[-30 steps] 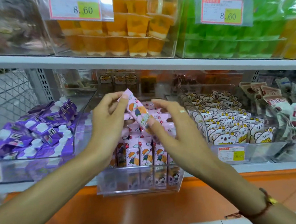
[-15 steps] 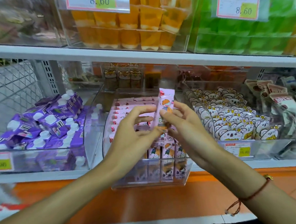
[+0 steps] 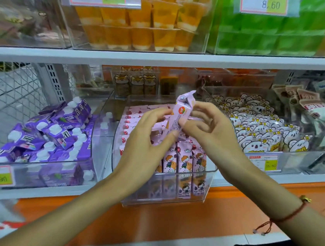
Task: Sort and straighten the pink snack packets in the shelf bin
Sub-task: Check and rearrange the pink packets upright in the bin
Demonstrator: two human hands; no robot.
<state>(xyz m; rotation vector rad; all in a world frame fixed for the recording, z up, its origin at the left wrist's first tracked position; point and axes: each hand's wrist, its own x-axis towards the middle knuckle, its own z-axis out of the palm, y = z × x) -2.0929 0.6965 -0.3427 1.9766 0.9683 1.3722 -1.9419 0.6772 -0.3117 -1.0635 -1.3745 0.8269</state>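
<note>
A clear plastic shelf bin (image 3: pixel 210 183) stands in the middle of the lower shelf, pulled partly forward over the orange ledge. Pink snack packets fill it: a row (image 3: pixel 183 159) stands upright at the front with a cartoon child on each, and others (image 3: pixel 130 121) lie stacked along the left side. Above the bin I hold one pink packet (image 3: pixel 178 116) tilted, its back side toward me. My left hand (image 3: pixel 145 139) pinches its lower end with thumb and fingers. My right hand (image 3: pixel 210 125) pinches its upper right edge.
A bin of purple pouches (image 3: pixel 49 138) sits to the left and a bin of koala-print packets (image 3: pixel 258 133) to the right. More brown packets (image 3: pixel 310 104) lie at the far right. The upper shelf (image 3: pixel 153 56) carries orange and green jelly cups close above.
Both hands moved slightly right and up with the packet. The packet has been turned over, from cartoon face toward me to its printed back, and now tilts right.
</note>
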